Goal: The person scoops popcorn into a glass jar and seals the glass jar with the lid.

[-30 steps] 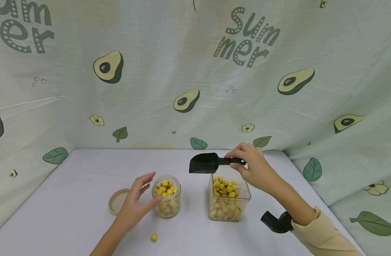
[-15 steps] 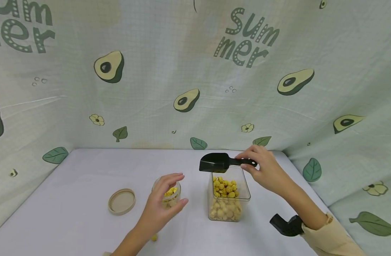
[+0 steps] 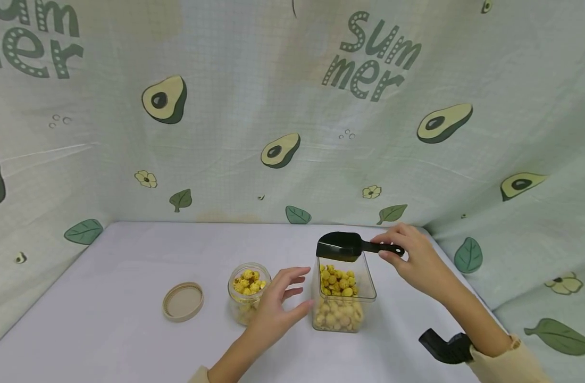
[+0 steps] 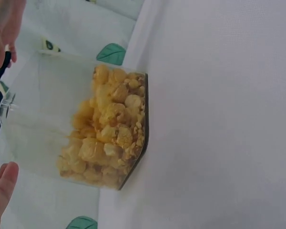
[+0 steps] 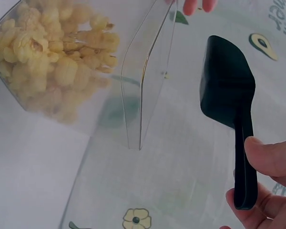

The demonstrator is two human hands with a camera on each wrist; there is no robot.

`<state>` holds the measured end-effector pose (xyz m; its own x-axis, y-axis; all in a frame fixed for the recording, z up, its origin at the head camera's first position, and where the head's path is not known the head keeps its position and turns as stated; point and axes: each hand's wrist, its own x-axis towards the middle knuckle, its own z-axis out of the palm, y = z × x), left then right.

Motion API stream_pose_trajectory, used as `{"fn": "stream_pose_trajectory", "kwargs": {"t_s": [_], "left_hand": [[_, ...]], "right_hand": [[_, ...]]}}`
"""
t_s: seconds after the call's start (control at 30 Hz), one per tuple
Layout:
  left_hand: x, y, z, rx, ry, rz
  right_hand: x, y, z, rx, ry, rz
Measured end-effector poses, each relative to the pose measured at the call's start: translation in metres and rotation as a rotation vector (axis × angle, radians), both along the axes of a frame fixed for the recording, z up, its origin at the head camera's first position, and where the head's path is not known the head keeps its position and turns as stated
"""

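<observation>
My right hand [image 3: 409,259] pinches the handle of a black scoop [image 3: 340,246], held level above the back of a clear square container [image 3: 367,290]. Yellow popcorn [image 3: 337,281] fills the lower part of that container; its clear walls and the popcorn show close up in the left wrist view. My left hand [image 3: 278,306] is spread beside the container's left wall, thumb and fingers apart, holding nothing. Behind it, partly covered by the hand, stands a round clear jar [image 3: 240,303] with popcorn inside. In the right wrist view the scoop [image 5: 227,81] is raised beyond the container's rim.
A beige round lid [image 3: 183,302] lies on the white table [image 3: 106,319] left of the jar. A patterned cloth [image 3: 216,106] hangs behind and at both sides of the table. A black device [image 3: 445,347] is on my right wrist.
My left hand has moved right, from beside the jar to the square container. My right hand has carried the scoop a little to the right, over the container.
</observation>
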<state>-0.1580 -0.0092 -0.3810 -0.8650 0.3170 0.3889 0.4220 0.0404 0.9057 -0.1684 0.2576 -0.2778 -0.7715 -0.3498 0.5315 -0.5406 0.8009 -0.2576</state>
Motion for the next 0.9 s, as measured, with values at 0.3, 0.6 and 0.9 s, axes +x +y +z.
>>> {"fn": "stream_pose_trajectory", "kwargs": {"t_s": [0.3, 0.6, 0.9], "left_hand": [[-0.004, 0.013, -0.004, -0.044, -0.068, -0.003], [-0.006, 0.021, -0.011, -0.033, -0.104, -0.014], [-0.008, 0.024, -0.014, -0.004, -0.153, -0.042]], "right_hand": [[0.007, 0.004, 0.002, 0.067, 0.066, -0.049], [0.012, 0.000, 0.008, 0.212, 0.048, -0.108], [0.013, -0.011, 0.007, 0.349, -0.038, -0.211]]}}
